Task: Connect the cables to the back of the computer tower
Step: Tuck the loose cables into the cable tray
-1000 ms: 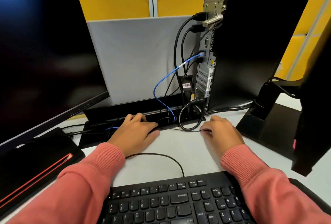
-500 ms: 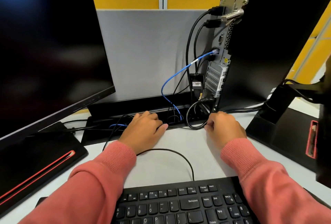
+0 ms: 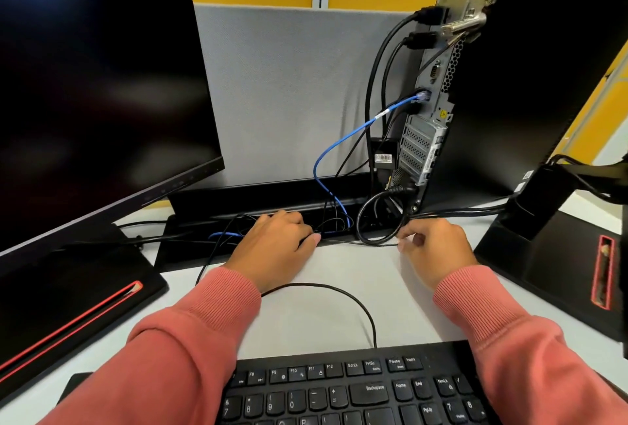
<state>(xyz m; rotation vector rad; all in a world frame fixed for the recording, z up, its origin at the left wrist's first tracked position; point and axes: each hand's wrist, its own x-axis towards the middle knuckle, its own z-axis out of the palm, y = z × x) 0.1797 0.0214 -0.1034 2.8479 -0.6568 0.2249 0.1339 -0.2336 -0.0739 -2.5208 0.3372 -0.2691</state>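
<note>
The black computer tower (image 3: 530, 84) stands at the right, its back panel (image 3: 430, 108) facing left. Two black cables (image 3: 390, 50) and a blue network cable (image 3: 353, 134) are plugged into it. A thick black cable (image 3: 365, 224) loops on the desk at its foot. My left hand (image 3: 272, 251) lies on the black cable tray (image 3: 258, 197), fingers curled into the tangle and thumb pinching a thin black cable (image 3: 356, 243). That cable runs right to my right hand (image 3: 435, 251), whose curled fingers pinch its other end beside the loop.
A large dark monitor (image 3: 95, 78) and its base (image 3: 68, 295) fill the left. A second monitor stand (image 3: 550, 241) sits right of the tower. The keyboard (image 3: 356, 387) lies in front, its cable (image 3: 339, 292) curving between my arms. A grey partition (image 3: 289, 84) stands behind.
Both hands have crept forward toward the foot of the tower. My right hand's fingers now sit against the looped cable, and the view has shifted slightly left.
</note>
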